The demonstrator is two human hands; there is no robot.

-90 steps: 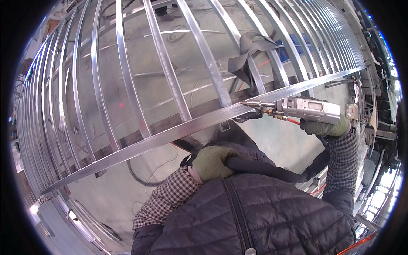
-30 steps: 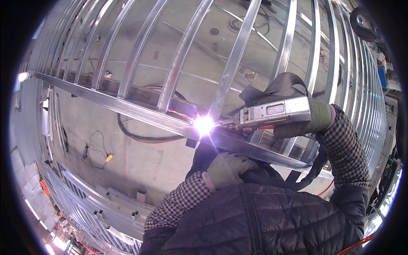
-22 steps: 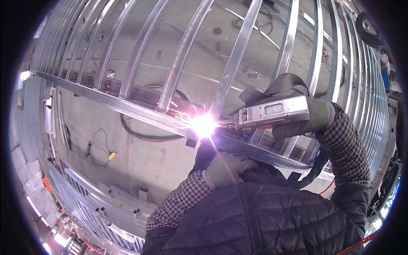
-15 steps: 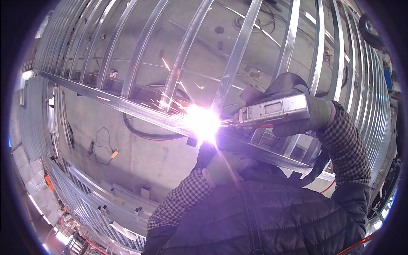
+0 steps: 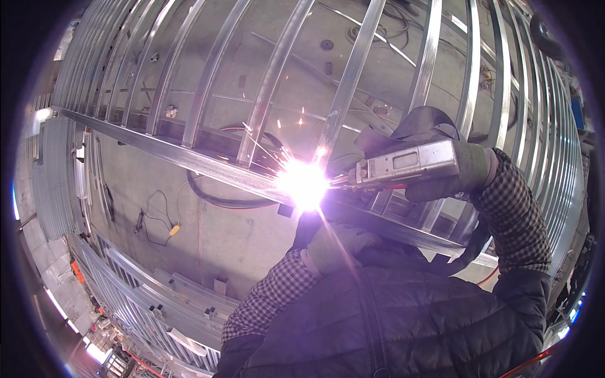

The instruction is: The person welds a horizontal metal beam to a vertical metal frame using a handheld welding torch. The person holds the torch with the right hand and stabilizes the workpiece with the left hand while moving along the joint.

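Observation:
My right hand [image 5: 469, 170], in a grey-green work glove, is closed around a boxy silver welding gun [image 5: 413, 162]. The gun's nozzle points left at a blinding white-violet arc [image 5: 304, 185]. The arc burns where an upright metal bar meets the long steel rail [image 5: 208, 165] of a barred frame, and sparks fly up and left from it. My left hand [image 5: 340, 249], also gloved, is close below the arc on the near side of the rail, in front of my dark padded jacket. Its fingers are hidden, and a dark shape beside it cannot be made out.
Parallel metal bars [image 5: 350, 75] run away from the rail, with concrete floor beneath. A black hose [image 5: 220, 200] loops under the rail. A thin cord with a yellow connector [image 5: 174, 230] lies left. Stacked metal profiles [image 5: 157, 296] fill the lower left.
The spark spray has changed shape, and the view has shifted slightly. Both hands and the welding gun stay almost in place, with the arc still burning at the same joint.

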